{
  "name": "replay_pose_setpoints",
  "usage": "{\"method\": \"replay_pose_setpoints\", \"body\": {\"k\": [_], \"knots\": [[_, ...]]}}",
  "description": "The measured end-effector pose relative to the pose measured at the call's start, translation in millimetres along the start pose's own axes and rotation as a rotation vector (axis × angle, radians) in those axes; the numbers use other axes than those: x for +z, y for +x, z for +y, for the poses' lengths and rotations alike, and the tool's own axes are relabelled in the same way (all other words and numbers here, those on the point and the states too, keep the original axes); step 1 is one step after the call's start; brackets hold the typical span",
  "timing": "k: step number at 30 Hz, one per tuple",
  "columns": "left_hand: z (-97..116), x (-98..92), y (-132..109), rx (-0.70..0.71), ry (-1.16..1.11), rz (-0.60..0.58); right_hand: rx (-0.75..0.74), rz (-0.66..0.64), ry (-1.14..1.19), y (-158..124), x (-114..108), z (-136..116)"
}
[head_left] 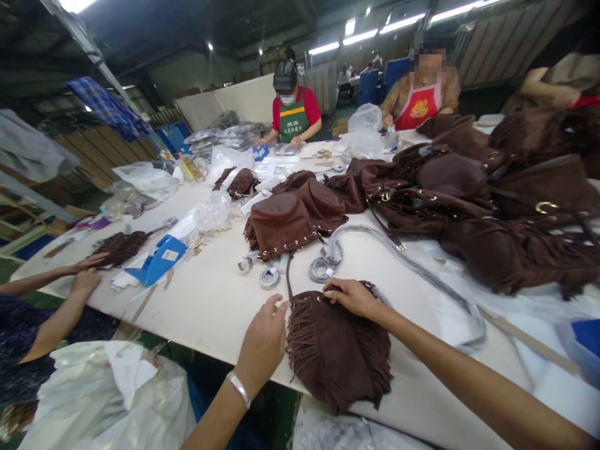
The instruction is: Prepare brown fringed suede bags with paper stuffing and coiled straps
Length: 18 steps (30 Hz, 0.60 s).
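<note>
A dark brown fringed drawstring bag (335, 353) lies at the near table edge, its fringe hanging over the rim. My right hand (349, 297) grips the bag's upper edge by the metal eyelets, fingers closed on it. At the bag's left side is my left hand (263, 334), fingers loosely bent and apart, nothing visibly held. Whether its fingertips touch the bag is hard to make out. A thin brown strap (289, 278) runs up from the bag's top left corner. Just beyond lie more brown bags (281, 222) and rolled grey wrapped straps (321, 269).
A large pile of brown bags (469, 200) covers the right side of the white table (201, 312). At left, a co-worker's hands (87, 278) handle another fringed bag beside a blue tape dispenser (159, 259). Co-workers stand across the table. A white plastic sack (107, 394) sits below left.
</note>
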<state>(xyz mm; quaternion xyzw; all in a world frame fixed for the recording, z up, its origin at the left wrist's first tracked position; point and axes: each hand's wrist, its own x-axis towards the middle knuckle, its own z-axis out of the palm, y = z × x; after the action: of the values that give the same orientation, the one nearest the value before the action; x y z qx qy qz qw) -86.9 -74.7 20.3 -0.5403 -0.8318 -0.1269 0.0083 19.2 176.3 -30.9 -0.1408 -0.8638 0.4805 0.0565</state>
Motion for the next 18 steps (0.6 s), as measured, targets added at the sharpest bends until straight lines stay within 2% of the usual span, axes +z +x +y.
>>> {"method": "replay_pose_setpoints", "body": {"k": [3,6,10,13,18], "knots": [[42.7,21.2,19.9,0.23,-0.167,-0.071,-0.027,0.051,-0.13,-2.0,0.2,-8.6],[64.0,56.6,41.5,0.274,-0.141,-0.093,-0.086,0.092,-0.322,-9.0,0.8,-17.4],[59.9,88.9,49.1,0.243,-0.094,-0.049,-0.178,0.111,-0.456,-24.1,8.5,-18.7],[54.8,99.4,42.3,0.252,-0.1,-0.051,-0.239,0.175,-0.438,-36.8,18.2,-12.8],[57.0,108.7,34.5,0.13,-0.375,-0.075,-0.312,0.248,-0.432,-56.8,29.6,-4.1]]}}
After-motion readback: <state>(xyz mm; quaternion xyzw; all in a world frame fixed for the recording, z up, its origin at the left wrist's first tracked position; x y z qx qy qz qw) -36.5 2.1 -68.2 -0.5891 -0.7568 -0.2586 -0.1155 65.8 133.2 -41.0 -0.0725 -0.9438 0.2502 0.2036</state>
